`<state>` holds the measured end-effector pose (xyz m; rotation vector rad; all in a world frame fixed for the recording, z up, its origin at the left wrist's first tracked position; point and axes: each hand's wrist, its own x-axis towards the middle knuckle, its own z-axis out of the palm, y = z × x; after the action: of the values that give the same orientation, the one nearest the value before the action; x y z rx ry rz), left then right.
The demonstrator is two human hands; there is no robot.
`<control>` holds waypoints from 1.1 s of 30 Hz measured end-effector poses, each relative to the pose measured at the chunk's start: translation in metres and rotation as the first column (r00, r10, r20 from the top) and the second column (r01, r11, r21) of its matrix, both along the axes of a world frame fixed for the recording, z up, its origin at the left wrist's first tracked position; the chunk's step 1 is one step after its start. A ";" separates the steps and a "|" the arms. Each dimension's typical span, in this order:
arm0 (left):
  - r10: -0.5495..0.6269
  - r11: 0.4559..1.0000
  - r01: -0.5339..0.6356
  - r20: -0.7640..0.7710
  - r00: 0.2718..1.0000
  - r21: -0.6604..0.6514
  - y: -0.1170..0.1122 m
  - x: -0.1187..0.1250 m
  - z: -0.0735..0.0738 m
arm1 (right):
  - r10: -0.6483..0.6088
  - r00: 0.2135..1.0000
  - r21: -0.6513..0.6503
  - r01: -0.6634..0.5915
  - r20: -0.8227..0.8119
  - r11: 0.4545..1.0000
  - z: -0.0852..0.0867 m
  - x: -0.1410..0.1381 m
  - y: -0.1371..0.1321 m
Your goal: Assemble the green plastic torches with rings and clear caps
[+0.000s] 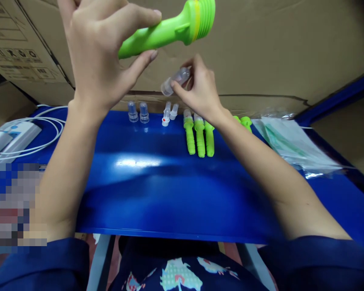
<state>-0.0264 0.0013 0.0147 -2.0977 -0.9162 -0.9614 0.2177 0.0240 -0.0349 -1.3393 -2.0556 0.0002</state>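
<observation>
Leaning behind both grips, the cardboard boxes [261, 48] fill the background; below the grips spreads the blue table [157, 190], glossy and lit in the middle; well to the left of the left grip lie a white device [12, 137] and its looped white cable [53, 125]; off to the right of the right grip rests a stack of clear plastic bags [291, 145].

The left hand [100, 56] is raised above the table, its fingers closed round the handle of a green flashlight body [170, 28], whose wide ribbed head with a yellow ring points up and to the right, away from the palm; just below and to the right of it, the right hand [200, 91] pinches a small clear plastic piece [174, 81] between thumb and fingertips, close under the green handle but not touching it.

Directly below the right grip, three green parts [200, 137] lie side by side on the table; more green parts [244, 121] show behind the right wrist; between the two wrists stand two clear caps [138, 112] and a few small white pieces [169, 113], one with a red dot.
</observation>
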 end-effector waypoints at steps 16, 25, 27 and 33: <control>0.082 0.988 -0.076 0.047 0.995 -0.134 -0.019 0.017 0.000 | 0.164 0.904 -0.150 -0.113 0.395 0.982 -0.039 -0.050 0.050; 0.021 0.866 0.129 0.293 0.956 -0.482 -0.014 0.059 -0.035 | 0.109 0.962 0.055 -0.099 -0.250 0.994 -0.030 0.045 0.008; 0.011 0.763 0.222 0.355 0.935 -0.608 -0.009 0.080 -0.058 | 0.073 0.922 0.014 -0.074 -0.380 0.997 -0.037 0.070 -0.003; -0.047 0.484 0.366 0.394 0.918 -0.795 -0.013 0.159 -0.106 | -0.041 0.716 -0.395 -0.335 -0.697 0.856 -0.059 0.102 -0.042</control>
<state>0.1324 -0.0113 -0.0910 -3.0144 -1.5857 -1.1291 0.3198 -0.0180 -0.0934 -1.1791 -1.5284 1.0307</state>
